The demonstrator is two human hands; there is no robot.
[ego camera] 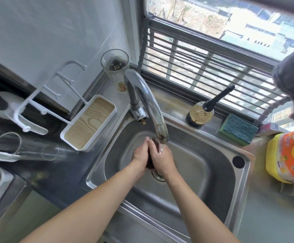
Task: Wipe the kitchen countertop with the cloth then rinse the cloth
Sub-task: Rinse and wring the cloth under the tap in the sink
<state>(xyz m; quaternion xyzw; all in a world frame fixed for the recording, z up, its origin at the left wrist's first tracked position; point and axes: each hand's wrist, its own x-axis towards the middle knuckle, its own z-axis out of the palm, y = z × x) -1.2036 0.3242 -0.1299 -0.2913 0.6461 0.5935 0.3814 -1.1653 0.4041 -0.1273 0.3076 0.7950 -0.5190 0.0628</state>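
Rinsing now: dark cloth (151, 156) bunched between left hand (140, 153) and right hand (162, 159), both clamped on it, low over the sink (213, 163) under the faucet (149, 102) spout. Best rubbed fold against fold in the stream — turned often, squeezed downward toward the drain (158, 174) — kept well inside the basin to limit splashing.
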